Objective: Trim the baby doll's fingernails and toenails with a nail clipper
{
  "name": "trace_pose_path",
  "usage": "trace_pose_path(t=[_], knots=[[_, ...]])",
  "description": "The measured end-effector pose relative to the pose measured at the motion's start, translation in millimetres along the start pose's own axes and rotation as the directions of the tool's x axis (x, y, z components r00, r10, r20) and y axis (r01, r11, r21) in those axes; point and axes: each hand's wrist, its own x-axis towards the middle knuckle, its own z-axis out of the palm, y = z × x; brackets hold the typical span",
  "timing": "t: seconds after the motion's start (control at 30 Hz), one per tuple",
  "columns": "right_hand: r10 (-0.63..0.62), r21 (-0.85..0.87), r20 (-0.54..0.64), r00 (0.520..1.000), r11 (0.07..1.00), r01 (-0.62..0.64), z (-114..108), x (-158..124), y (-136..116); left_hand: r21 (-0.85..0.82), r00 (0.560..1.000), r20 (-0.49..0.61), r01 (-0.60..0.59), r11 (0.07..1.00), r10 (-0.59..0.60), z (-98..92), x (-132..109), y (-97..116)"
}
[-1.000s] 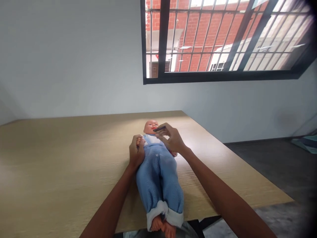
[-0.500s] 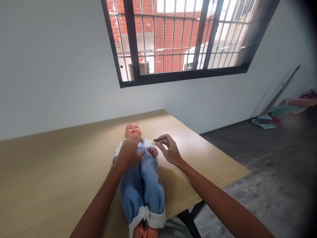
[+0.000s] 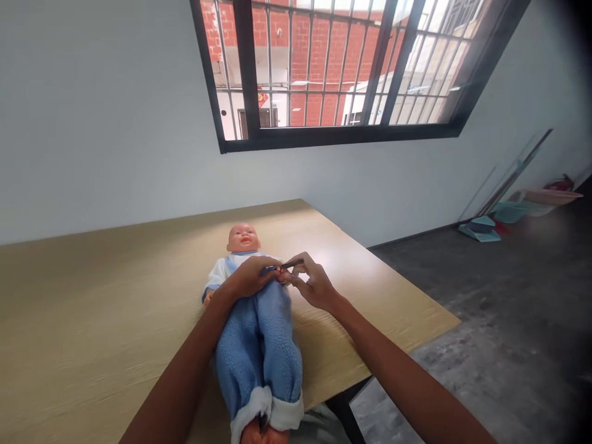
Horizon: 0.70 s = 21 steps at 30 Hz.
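A baby doll (image 3: 259,320) in a white top and blue fleece trousers lies on its back on the wooden table, head away from me. My left hand (image 3: 252,275) reaches across its chest and is closed on the doll's hand (image 3: 281,275), at the sleeve's end. Between the thumb and fingers of my right hand (image 3: 315,282) is a small metal nail clipper (image 3: 292,263). The clipper's tip is at the doll's fingers; whether it touches them I cannot tell. The doll's other hand (image 3: 209,297) rests at its side, partly behind my left forearm.
The light wooden table (image 3: 115,296) runs to the left, its right edge just past my right forearm. A barred window (image 3: 324,132) is in the wall behind. On the grey floor at the right stand a dustpan (image 3: 481,228) and basins (image 3: 550,197).
My left hand has moved right and closed on the doll's hand. My right hand has brought the nail clipper to the doll's fingers. The view has shifted slightly.
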Motion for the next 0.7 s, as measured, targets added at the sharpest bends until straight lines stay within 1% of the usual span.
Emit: trace_pose_path(t=[0.1,0.2,0.37,0.43,0.5,0.6,0.7], knots=[[0.021,0.004,-0.004,1.000,1.000,-0.021,-0.7,6.4,-3.1,0.009,0.997,-0.079,-0.006,1.000,0.007,1.3,-1.6,-0.5],[0.056,0.005,0.013,0.998,0.998,-0.056,-5.3,21.0,-8.0,0.027,0.990,-0.139,0.005,1.000,-0.001,3.5,-3.9,-2.0],[0.106,-0.006,0.157,0.982,0.994,-0.107,-19.7,47.7,-22.1,0.071,0.972,-0.234,0.052,0.996,-0.034,10.6,-4.1,-7.9],[0.116,-0.014,0.200,0.973,0.993,-0.115,-23.8,50.5,-27.0,0.100,0.968,-0.247,0.071,0.992,-0.045,13.9,-2.2,-8.6],[0.125,-0.017,0.216,0.968,0.992,-0.124,-25.8,48.5,-29.2,0.131,0.969,-0.244,0.084,0.988,-0.050,16.4,-0.2,-7.6],[0.149,0.001,0.206,0.967,0.988,-0.153,-25.6,42.7,-26.0,0.176,0.972,-0.226,0.100,0.979,-0.058,18.3,1.6,-4.9],[0.183,0.061,0.187,0.965,0.978,-0.197,-22.5,40.1,-18.3,0.226,0.978,-0.196,0.118,0.967,-0.074,18.6,1.2,-2.6]])
